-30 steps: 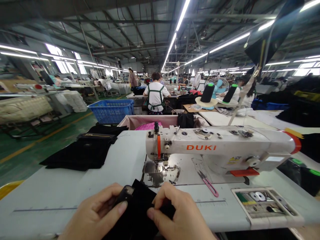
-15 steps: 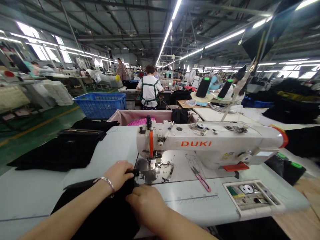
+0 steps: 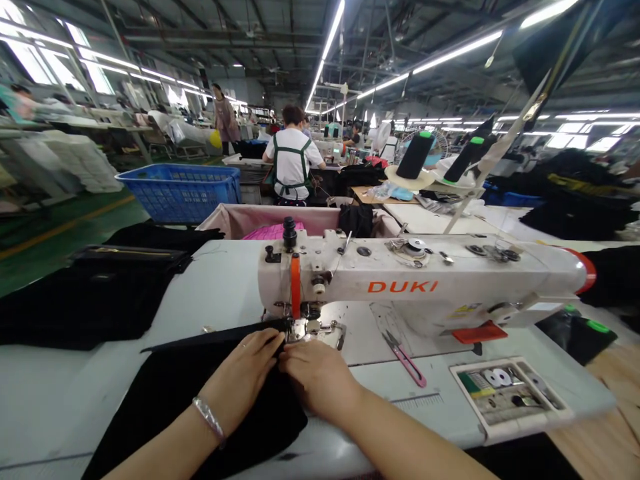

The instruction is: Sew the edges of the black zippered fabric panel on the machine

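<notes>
A piece of black fabric spreads over the pale machine bed, its upper edge running up to the needle area of the white sewing machine. My left hand has its fingers closed on that edge, just left of the presser foot. Close beside it, my right hand pinches the cloth at its right side, directly in front of the foot. The fingertips of both hands nearly meet. What lies under them is hidden.
Pink thread snips lie right of the needle. An inset tray holds bobbins. Folded black pieces are stacked at the left. Behind the machine are a pink-lined bin, a blue basket, thread cones and a seated person.
Both hands have moved up to the presser foot, bringing the black fabric with them. Its upper edge now reaches the needle area. The view has shifted slightly.
</notes>
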`<state>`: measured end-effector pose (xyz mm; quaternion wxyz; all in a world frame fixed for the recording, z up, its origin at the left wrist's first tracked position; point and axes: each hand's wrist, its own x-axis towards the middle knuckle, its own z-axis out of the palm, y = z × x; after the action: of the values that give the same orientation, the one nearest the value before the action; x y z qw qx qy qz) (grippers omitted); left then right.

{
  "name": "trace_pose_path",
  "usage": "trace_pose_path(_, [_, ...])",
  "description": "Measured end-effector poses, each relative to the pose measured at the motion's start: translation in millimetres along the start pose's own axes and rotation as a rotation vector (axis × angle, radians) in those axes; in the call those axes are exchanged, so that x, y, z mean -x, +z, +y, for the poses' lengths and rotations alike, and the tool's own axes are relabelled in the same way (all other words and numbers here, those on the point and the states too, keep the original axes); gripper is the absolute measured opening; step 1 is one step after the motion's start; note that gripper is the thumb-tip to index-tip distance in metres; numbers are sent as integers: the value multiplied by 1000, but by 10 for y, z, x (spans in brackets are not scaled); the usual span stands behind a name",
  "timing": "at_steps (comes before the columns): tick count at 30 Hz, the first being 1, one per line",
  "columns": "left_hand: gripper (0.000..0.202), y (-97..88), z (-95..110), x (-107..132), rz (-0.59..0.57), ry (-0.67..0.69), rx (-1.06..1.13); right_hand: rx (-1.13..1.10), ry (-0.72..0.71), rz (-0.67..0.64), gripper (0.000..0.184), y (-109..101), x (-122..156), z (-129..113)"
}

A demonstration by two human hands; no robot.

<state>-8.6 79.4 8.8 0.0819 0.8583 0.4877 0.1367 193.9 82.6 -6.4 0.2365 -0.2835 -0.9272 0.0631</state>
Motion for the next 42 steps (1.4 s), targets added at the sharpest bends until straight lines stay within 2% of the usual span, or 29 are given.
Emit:
trace_pose_path(3, [43, 19, -113, -59, 10, 39, 9, 8, 64, 27, 16, 30, -94, 41])
trace_pose_path(8, [36, 32, -247, -283, 32, 120, 12, 33, 133, 76, 17, 20, -123, 116])
trace_pose_path(16, [37, 106, -109, -64, 79, 164, -13, -22, 79, 96, 18, 8, 63, 10])
trace_pose_path(24, [39, 131, -79, -38, 84, 153, -19, -41, 68, 93, 19, -30, 55, -11])
trace_pose_path(36, [35, 18, 0, -86, 71, 97, 32, -6, 118, 30, 21, -65, 44, -4])
trace_pose_path(42, [37, 17, -49, -60, 39, 80, 46, -12, 126, -6, 19, -44, 26, -24])
